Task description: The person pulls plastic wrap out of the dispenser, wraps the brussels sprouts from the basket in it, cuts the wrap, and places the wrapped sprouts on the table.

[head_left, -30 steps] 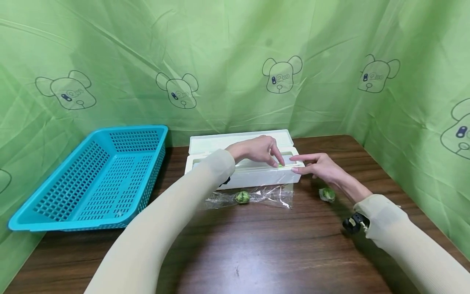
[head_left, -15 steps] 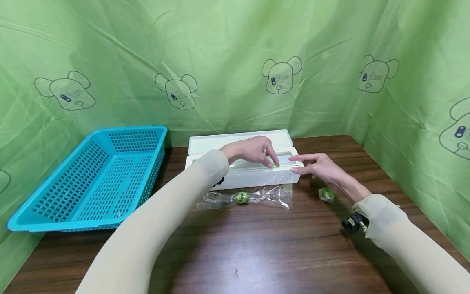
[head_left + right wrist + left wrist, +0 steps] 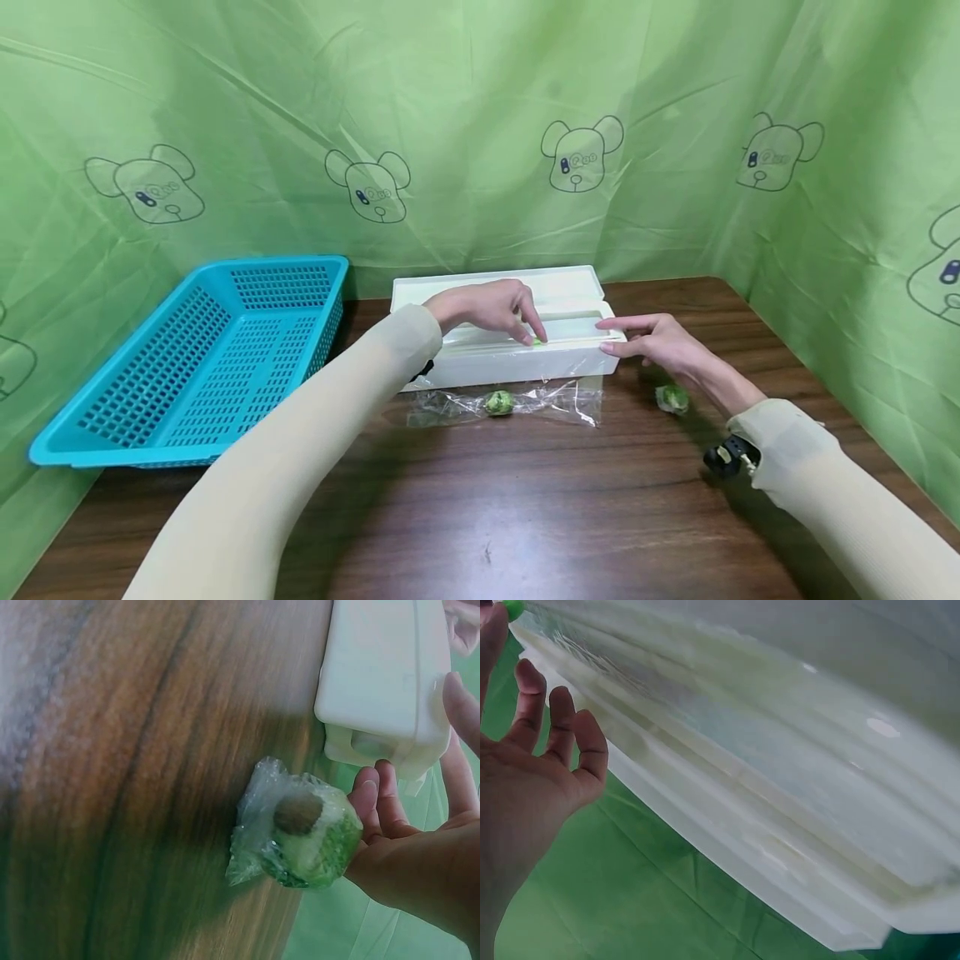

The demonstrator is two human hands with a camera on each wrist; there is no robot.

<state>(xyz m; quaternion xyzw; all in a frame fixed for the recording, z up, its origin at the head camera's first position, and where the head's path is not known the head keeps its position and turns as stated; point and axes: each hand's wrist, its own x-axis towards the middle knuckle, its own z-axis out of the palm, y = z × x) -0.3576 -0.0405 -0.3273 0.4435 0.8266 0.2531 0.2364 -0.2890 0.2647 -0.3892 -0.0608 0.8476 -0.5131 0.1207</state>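
Note:
A white cling film dispenser lies across the table with its lid raised at the back. My left hand pinches a small green slide cutter on the dispenser's front rim; the left wrist view catches the green cutter at its corner. At the right end, my right hand grips the rim between thumb and index finger. Clear film hangs over the front onto the table, with a Brussels sprout on it. A film-wrapped Brussels sprout sits below my right hand.
A blue perforated plastic basket stands at the left. Green cloth with printed bear heads closes off the back and sides. The brown wooden table extends in front of the dispenser.
My left hand has slid the green cutter leftward along the dispenser's rim. My right hand stays on the right end, and both sprouts lie where they were.

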